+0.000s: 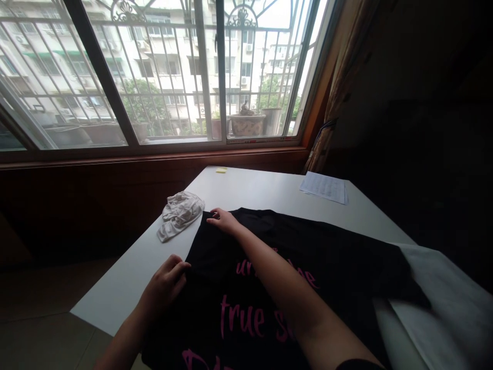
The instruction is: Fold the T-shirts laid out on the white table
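Note:
A black T-shirt [331, 246] with pink lettering lies spread over the white table, its printed side up. My left hand [165, 282] pinches the lower corner of the sleeve on the left, thumb and fingertips together on the cloth. Farther up that sleeve, my right hand [223, 221] holds the upper corner near the sleeve's opening, with fingers bent around the fabric. My right forearm crosses over the shirt and covers part of the lettering. The other sleeve reaches toward the table's right side.
A crumpled whitish cloth [181, 213] lies at the table's left edge. Papers [325, 187] and a small yellow note [221, 170] are near the far edge. Pale fabric [447, 298] is at the right. Behind the white table [123, 288] stands a barred window.

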A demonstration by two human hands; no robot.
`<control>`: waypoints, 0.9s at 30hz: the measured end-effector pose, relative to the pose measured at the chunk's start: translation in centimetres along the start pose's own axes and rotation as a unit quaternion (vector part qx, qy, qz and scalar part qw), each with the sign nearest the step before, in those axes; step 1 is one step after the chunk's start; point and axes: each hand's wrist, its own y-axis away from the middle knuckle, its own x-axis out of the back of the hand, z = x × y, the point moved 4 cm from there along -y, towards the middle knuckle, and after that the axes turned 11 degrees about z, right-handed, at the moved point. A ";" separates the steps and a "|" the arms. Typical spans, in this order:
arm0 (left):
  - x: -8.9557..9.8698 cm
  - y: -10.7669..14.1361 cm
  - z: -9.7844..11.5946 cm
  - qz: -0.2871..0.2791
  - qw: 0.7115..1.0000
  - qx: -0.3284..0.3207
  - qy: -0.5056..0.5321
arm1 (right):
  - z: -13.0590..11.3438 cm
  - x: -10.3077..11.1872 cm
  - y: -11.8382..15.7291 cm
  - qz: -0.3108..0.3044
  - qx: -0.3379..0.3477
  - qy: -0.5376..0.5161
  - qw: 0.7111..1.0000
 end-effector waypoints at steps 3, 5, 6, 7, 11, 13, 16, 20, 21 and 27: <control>-0.2 0.2 -0.2 0.003 1.000 -0.007 -0.002 | -0.5 -1.9 -1.2 0.007 -0.008 -0.005 1.000; -0.3 0.3 -0.4 0.001 1.000 -0.010 -0.003 | -0.6 -2.8 -1.9 0.017 -0.017 -0.001 1.000; -0.3 0.3 -0.4 0.000 1.000 -0.013 -0.002 | -0.7 -3.1 -2.1 0.023 -0.021 0.001 1.000; -0.3 0.3 -0.3 -0.004 1.000 -0.014 0.001 | -0.7 -3.5 -2.3 0.026 -0.023 0.004 0.999; -0.2 0.2 0.2 -0.048 0.999 -0.015 0.011 | -0.7 -4.5 -2.6 0.031 -0.014 0.015 0.999; -0.1 0.0 0.5 -0.070 0.997 -0.014 0.012 | -0.7 -4.8 -2.6 0.030 -0.003 0.024 0.999; 0.2 -0.2 0.9 -0.089 0.996 -0.004 0.020 | -0.8 -4.8 -2.6 0.022 0.017 0.042 0.999; 0.4 -0.4 1.1 -0.106 0.993 0.022 0.039 | -1.0 -4.2 -2.5 0.008 0.050 0.076 0.996; 0.4 -0.4 1.1 -0.109 0.993 0.027 0.045 | -1.1 -4.0 -2.4 0.008 0.058 0.088 0.994; 0.5 -0.6 1.0 -0.115 0.989 0.062 0.074 | -2.2 -2.8 -0.8 0.030 0.132 0.161 0.978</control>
